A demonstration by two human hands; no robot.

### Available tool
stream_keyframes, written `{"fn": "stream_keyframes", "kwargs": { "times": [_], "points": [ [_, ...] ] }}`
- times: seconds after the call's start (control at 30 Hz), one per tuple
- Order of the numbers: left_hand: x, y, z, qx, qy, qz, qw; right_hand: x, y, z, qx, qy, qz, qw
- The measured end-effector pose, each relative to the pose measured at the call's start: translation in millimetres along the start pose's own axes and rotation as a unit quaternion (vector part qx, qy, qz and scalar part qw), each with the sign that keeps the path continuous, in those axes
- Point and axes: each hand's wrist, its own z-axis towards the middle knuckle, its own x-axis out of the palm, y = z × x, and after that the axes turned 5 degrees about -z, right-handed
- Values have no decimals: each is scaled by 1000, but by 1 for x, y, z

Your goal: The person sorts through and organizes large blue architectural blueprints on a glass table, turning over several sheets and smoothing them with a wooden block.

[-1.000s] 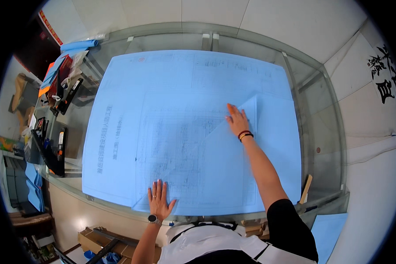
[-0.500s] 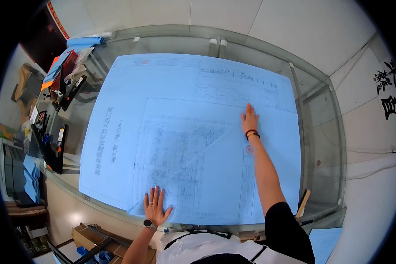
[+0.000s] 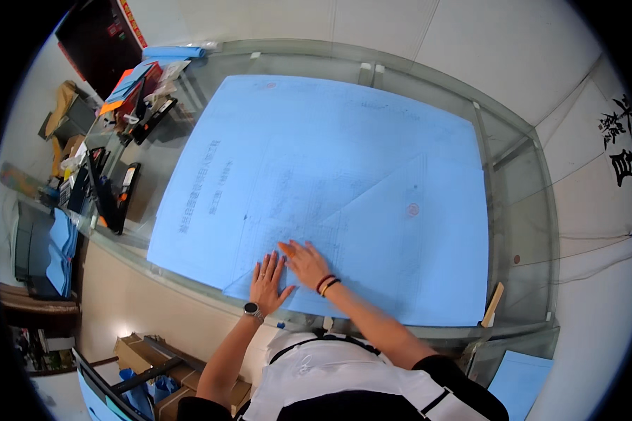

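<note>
A large light-blue drawing sheet, printed with fine lines and a round red stamp, spreads over a glass-topped table. It shows a diagonal crease or fold line. My left hand, a watch on its wrist, lies flat with fingers apart near the sheet's front edge. Just right of it, my right hand rests on the paper, fingers stretched out. An orange piece covers or sits at its index fingertip; whether it is worn or held is unclear. Beaded bands circle the right wrist.
The glass table runs past the sheet on the right. Black staplers, folders and papers crowd its left end. A blue roll lies at the far left. A wooden strip leans near the right front corner. Cardboard boxes stand below.
My right hand has come from the far right part of the sheet to beside my left hand. The left hand stays flat near the front edge. The whole view has shifted.
</note>
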Motion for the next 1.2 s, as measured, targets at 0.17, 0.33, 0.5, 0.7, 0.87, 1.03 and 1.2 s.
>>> {"fn": "stream_keyframes", "kwargs": {
  "times": [0.17, 0.33, 0.5, 0.7, 0.87, 1.03, 1.2],
  "points": [
    [-13, 32, -58, -59, -30, 8, 998, -22, -10, -9, 82, 13, 77, 994],
    [-20, 58, -104, -151, -24, 26, 988, -46, -32, -63, 167, 31, 105, 980],
    [-28, 41, -80, -74, 9, 73, 995, -77, -38, -148, 206, 68, 278, 936],
    [-10, 57, -51, 206, -53, 161, 964, -109, -25, -207, 430, 252, 588, 637],
    [-29, 76, -35, 201, -25, 141, 969, -112, 15, -192, 482, 182, 728, 453],
    [-57, 87, -74, 176, -8, 177, 968, -81, 14, -149, 433, -24, 819, 376],
    [-70, 70, -128, 134, -11, 214, 968, -59, -24, -95, 400, 114, 778, 471]
  ]
}}
